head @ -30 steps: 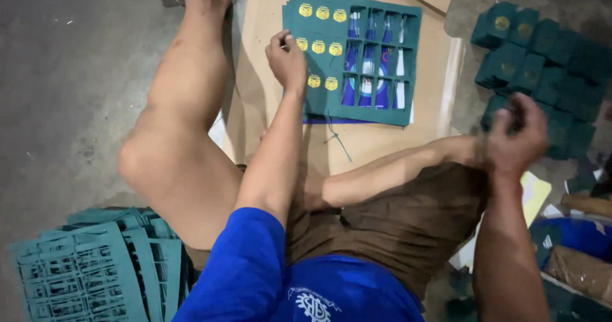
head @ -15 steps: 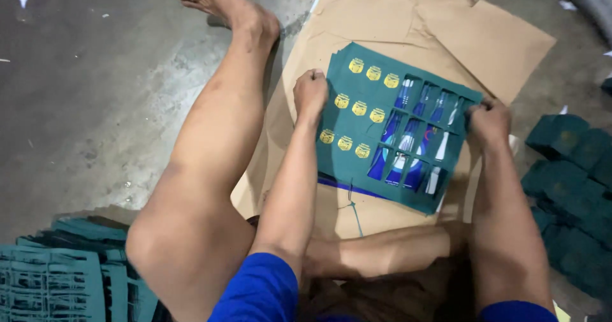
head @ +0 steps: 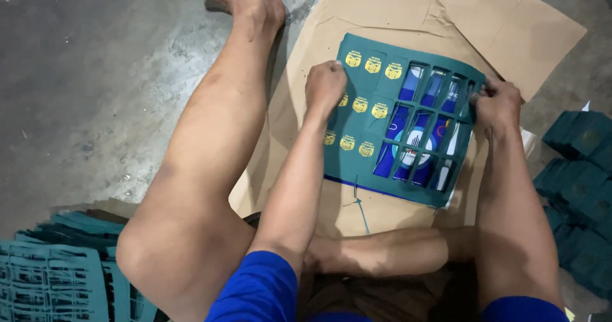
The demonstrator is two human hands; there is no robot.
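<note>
A teal die-cut card sheet (head: 382,86) lies on brown paper in front of me, with round gold emblems on its left half and empty window slots on its right half showing blue print beneath. My left hand (head: 325,86) is closed, its knuckles pressing on the left part of the sheet among the emblems. My right hand (head: 496,104) pinches the sheet's right edge near its upper corner.
Brown paper (head: 523,29) covers the concrete floor (head: 95,73). A stack of punched-out teal sheets (head: 57,277) sits at the lower left. Small teal cut pieces (head: 577,175) are piled at the right. My bare legs (head: 210,156) frame the sheet.
My right hand came from the teal pile at the right to the sheet's right edge. The left hand stayed on the sheet, shifting slightly. The camera view moved closer.
</note>
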